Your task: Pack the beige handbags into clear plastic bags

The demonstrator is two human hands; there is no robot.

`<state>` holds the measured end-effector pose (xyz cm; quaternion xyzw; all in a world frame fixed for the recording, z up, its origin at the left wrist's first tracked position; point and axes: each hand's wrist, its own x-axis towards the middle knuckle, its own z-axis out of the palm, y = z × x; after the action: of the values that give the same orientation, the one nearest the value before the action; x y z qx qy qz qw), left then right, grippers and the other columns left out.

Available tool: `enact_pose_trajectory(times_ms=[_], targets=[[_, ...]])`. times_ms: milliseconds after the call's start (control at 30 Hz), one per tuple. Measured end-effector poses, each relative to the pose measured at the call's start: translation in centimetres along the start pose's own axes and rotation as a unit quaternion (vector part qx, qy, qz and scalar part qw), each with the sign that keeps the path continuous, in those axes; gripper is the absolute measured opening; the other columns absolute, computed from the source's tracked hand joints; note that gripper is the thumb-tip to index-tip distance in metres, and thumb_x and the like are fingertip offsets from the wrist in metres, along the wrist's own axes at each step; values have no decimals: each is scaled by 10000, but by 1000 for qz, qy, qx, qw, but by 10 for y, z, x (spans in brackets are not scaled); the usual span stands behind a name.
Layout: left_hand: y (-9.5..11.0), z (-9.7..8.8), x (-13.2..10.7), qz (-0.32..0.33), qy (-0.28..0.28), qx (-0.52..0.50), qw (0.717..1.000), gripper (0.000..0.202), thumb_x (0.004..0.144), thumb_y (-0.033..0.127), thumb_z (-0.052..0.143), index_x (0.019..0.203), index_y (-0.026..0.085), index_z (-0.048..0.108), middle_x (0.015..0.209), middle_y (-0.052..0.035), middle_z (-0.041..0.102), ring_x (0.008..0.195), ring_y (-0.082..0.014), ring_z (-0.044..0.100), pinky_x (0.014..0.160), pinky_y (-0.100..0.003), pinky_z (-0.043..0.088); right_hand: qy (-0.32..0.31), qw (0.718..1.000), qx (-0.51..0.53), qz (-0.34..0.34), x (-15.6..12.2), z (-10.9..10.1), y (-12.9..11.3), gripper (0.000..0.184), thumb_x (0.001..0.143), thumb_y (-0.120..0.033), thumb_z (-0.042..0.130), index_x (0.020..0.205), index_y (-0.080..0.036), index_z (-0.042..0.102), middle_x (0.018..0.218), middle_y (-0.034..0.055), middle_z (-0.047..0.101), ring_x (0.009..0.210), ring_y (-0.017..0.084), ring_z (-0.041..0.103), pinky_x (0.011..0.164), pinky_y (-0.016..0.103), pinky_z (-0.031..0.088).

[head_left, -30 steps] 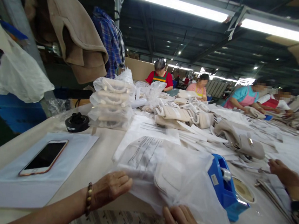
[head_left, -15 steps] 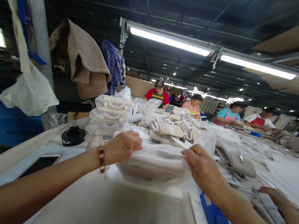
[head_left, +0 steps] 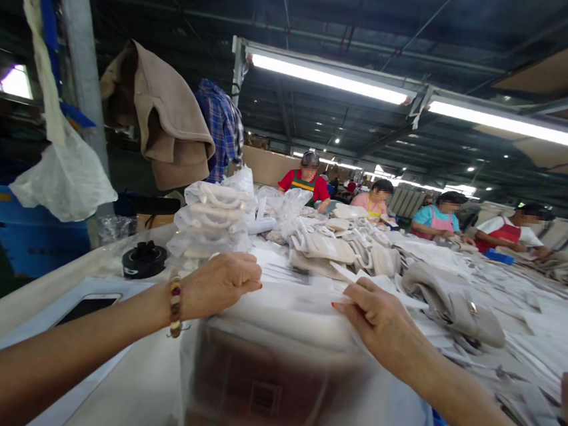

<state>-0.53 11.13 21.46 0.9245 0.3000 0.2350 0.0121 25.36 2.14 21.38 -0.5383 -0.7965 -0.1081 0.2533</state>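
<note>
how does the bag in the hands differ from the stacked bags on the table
The left hand and right hand grip the held bag near its top edge; the stacked bags rest piled on the table. A dark brownish area shows through the held bag, while the stacked bags show pale contents. Both are translucent.

Left hand [head_left: 221,287]: fingers gripping the upper edge of a translucent plastic bag [head_left: 308,383], blurred brownish contents [head_left: 270,359] inside; beaded bracelet [head_left: 175,306] at the wrist.
Right hand [head_left: 379,316]: fingers pinching the same edge, farther right.
Phone [head_left: 90,305]: on a white sheet [head_left: 127,287], near left on the tabletop [head_left: 152,374].
Bagged bundles [head_left: 217,223]: stacked beyond the left hand.
Folded beige piece [head_left: 456,306]: right of the right hand.
Co-workers [head_left: 436,221]: four, far side.
</note>
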Motion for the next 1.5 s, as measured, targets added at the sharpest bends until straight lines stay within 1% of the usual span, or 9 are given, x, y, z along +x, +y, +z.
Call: enact_pose_trajectory(times_ms=[67, 200, 267, 433, 567, 733, 1200, 1400, 1500], targets=[[9, -2, -6, 6, 28, 66, 997, 214, 819, 123, 530, 606, 138, 528, 647, 9, 494, 607, -124, 478, 557, -239, 335, -9, 999, 29, 8, -1, -4, -2, 266, 865, -199, 476, 604, -185, 425, 645, -21, 447, 579, 94, 473, 537, 222, 337], [51, 13, -13, 121, 202, 175, 956, 243, 856, 124, 420, 1058, 102, 553, 923, -98, 551, 851, -238, 492, 723, -373, 433, -15, 998, 56, 17, -2, -9, -7, 265, 859, -193, 486, 600, -183, 434, 635, -24, 451, 595, 95, 467, 550, 220, 333], [79, 31, -14, 157, 227, 143, 951, 265, 885, 176, 396, 1084, 69, 535, 987, -125, 547, 920, -252, 477, 799, -400, 445, -30, 997, 63, 20, -1, -11, -10, 258, 858, -179, 492, 605, -179, 441, 645, -23, 461, 612, 94, 468, 566, 220, 336], [119, 75, -10, 88, 283, 10, 955, 313, 914, 233, 357, 1085, 41, 536, 939, -135, 561, 868, -241, 492, 750, -387, 480, -61, 997, 52, 13, 2, -17, -17, 247, 809, -79, 508, 590, -173, 442, 653, -28, 449, 604, 84, 445, 560, 211, 321], [119, 81, -11, 109, 297, -20, 948, 285, 887, 137, 395, 1122, 38, 525, 987, -130, 565, 910, -230, 488, 772, -372, 458, -101, 992, 69, 24, 3, -28, -20, 258, 815, -92, 492, 571, -168, 459, 648, -28, 456, 601, 82, 446, 562, 214, 315], [119, 70, -12, 133, 213, -17, 968, 296, 881, 179, 446, 1152, 68, 495, 1015, -103, 571, 877, -225, 501, 709, -389, 444, -165, 981, 82, 53, 4, -41, -26, 243, 841, -125, 462, 608, -147, 528, 686, -7, 486, 631, 87, 463, 597, 222, 325], [139, 59, -4, 103, 29, -32, 994, 360, 759, 205, 642, 1081, 103, 519, 994, -67, 571, 857, -242, 508, 728, -444, 474, -145, 989, 28, 12, -15, -27, -14, 236, 782, -35, 439, 586, -156, 492, 675, -4, 465, 573, 89, 428, 530, 220, 282], [114, 50, -11, 74, 146, -214, 963, 189, 896, 123, 407, 970, 167, 574, 931, -32, 563, 891, -161, 511, 794, -297, 458, -8, 998, 64, -9, -21, -22, -22, 223, 872, -131, 422, 670, -158, 513, 711, -1, 458, 602, 91, 468, 551, 210, 347], [98, 45, -10, 32, 272, -92, 957, 199, 859, 111, 483, 1045, 142, 548, 1003, -75, 541, 959, -201, 484, 816, -330, 427, 61, 996, 62, -35, -26, -13, -25, 204, 890, -148, 404, 717, -163, 512, 731, 9, 460, 633, 97, 484, 564, 199, 383]])
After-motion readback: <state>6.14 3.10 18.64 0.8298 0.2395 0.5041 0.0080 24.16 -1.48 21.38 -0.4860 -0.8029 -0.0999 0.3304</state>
